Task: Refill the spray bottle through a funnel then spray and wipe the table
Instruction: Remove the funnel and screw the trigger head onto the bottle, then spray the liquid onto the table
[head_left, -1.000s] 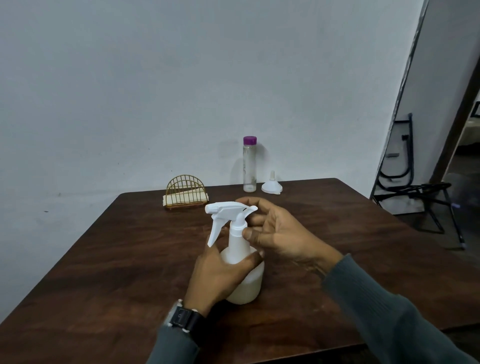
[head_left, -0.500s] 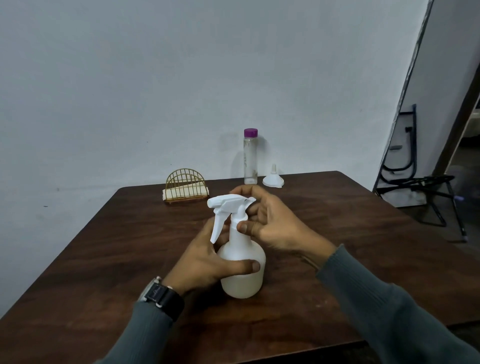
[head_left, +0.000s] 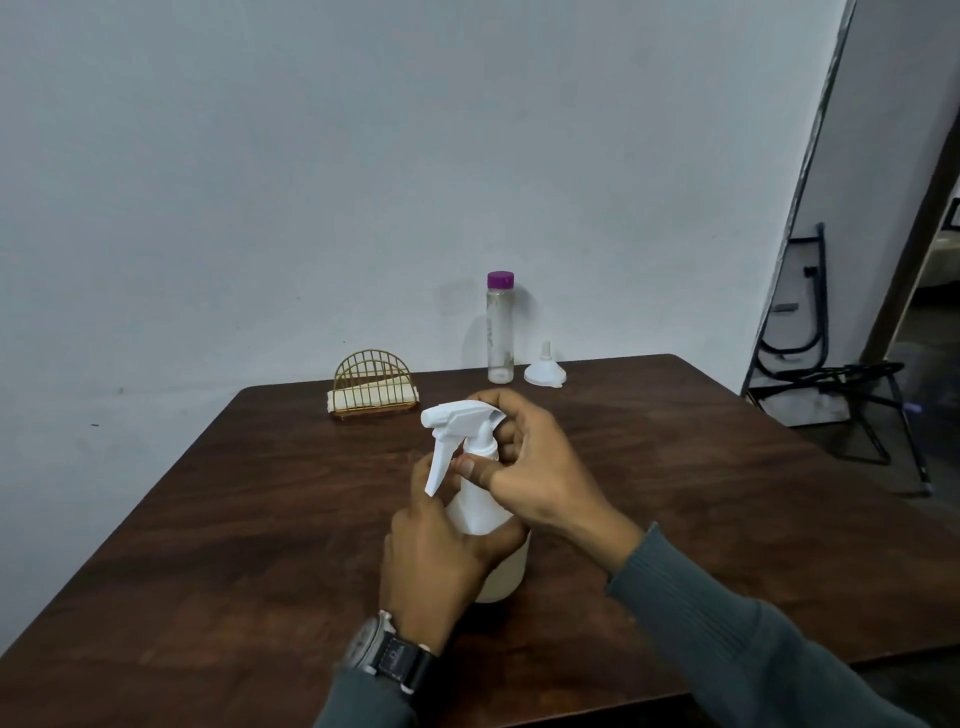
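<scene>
A white spray bottle stands upright on the dark wooden table, its trigger head pointing left. My left hand wraps around the bottle's body and hides much of it. My right hand grips the collar just under the trigger head, thumb in front, fingers behind. A clear bottle with a purple cap stands at the table's far edge by the wall. A small white funnel rests mouth-down just right of it.
A gold wire holder with a folded pale cloth sits at the back left of the table. A grey wall runs directly behind the table. Folded black metal frames stand on the floor to the right.
My left hand has shifted its hold on the bottle's body. My right hand has closed tighter on the collar under the trigger head. The bottle stays on the table.
</scene>
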